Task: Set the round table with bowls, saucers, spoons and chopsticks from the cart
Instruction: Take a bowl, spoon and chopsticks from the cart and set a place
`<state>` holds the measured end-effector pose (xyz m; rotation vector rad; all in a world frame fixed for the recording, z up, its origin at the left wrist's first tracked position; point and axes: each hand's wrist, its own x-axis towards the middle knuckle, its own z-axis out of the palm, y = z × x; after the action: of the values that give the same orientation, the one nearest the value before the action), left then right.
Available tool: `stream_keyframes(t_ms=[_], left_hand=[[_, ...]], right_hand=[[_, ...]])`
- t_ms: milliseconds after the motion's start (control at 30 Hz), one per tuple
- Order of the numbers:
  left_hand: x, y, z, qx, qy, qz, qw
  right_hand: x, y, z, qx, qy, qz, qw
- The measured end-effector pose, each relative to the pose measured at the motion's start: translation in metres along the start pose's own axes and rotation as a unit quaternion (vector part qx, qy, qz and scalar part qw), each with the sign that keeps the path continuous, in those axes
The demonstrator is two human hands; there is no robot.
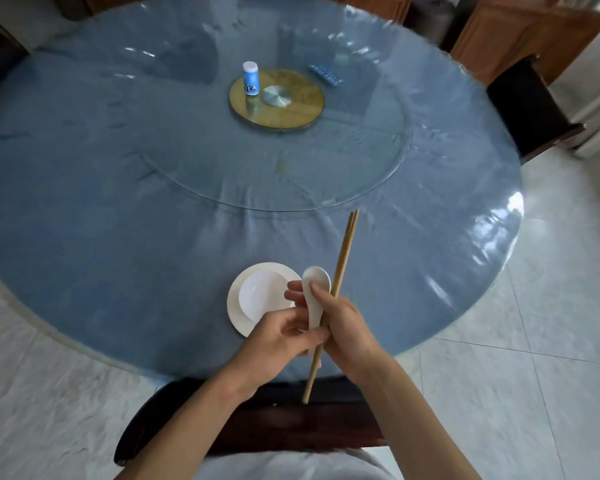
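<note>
Together, glossy white spoon (pixel 315 295) and slim wooden chopsticks (pixel 340 271) in both hands.

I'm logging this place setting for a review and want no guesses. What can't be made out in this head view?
- Near rim of the white round saucer under the white bowl: hidden by the left hand.
- Handle of the white ceramic spoon: covered by both hands' grip.
- Middle of the wooden chopsticks: hidden in the right hand.
- Label on the blue and white bottle: too small.
- The cart: outside the view.
</note>
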<state>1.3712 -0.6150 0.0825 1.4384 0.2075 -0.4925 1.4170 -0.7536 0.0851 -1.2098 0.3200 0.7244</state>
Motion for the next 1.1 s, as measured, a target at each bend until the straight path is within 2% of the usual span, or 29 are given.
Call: stream_keyframes(t_ms=[167, 500, 700, 900, 1000, 1100], left_hand=[[-0.005, -0.014, -0.003, -0.099, -0.023, -0.041, 0.994], [0.000, -0.031, 0.002, -0.091, 0.035, -0.057, 0.994], [0.004, -0.037, -0.009, -0.116, 0.118, -0.084, 0.983], [0.007, -0.052, -0.024, -0.115, 0.112, -0.095, 0.982], [0.016, -0.065, -0.037, -0.078, 0.163, -0.108, 0.978], [0.026, -0.074, -0.048, -0.022, 0.201, -0.115, 0.973]], right_hand=[[-0.009, 0.008, -0.001, -0.028, -0.006, -0.008, 1.000], [-0.002, 0.028, -0.004, -0.019, 0.019, 0.015, 1.000], [0.006, 0.036, -0.009, -0.039, 0.071, -0.036, 0.996], [0.023, 0.040, -0.014, -0.087, 0.071, 0.003, 0.994], [0.044, 0.043, -0.025, -0.098, 0.117, 0.008, 0.988], [0.074, 0.052, -0.042, -0.176, 0.184, 0.020, 0.967]])
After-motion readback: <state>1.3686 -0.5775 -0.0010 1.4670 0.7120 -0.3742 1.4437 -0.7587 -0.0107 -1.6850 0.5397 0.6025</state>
